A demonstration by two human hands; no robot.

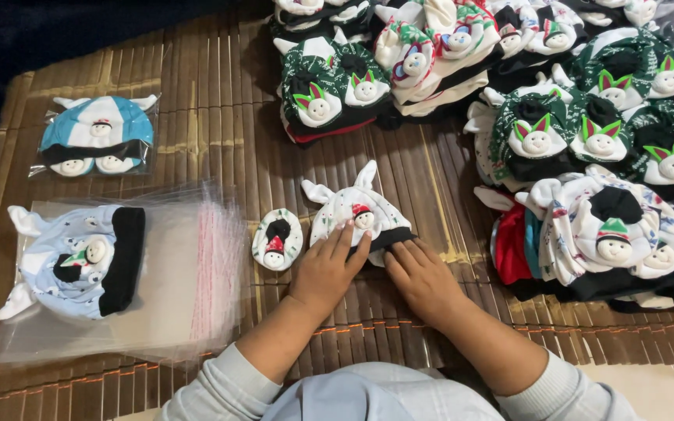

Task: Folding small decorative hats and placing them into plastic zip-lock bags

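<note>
A small white baby hat (356, 209) with two ear-like points, a snowman face and a black band lies on the bamboo mat (220, 132) in the middle. My left hand (328, 267) rests flat on its lower left edge, fingers spread. My right hand (420, 274) presses on the black band at the hat's lower right, fingers curled. A single small white bootie (277, 239) with a snowman face lies just left of the hat, apart from my left hand.
A stack of clear plastic bags (177, 288) lies at left with a light-blue hat set (72, 261) on it. A bagged blue set (97, 144) sits above. Piles of green, white and red hat sets (587, 156) crowd the top and right.
</note>
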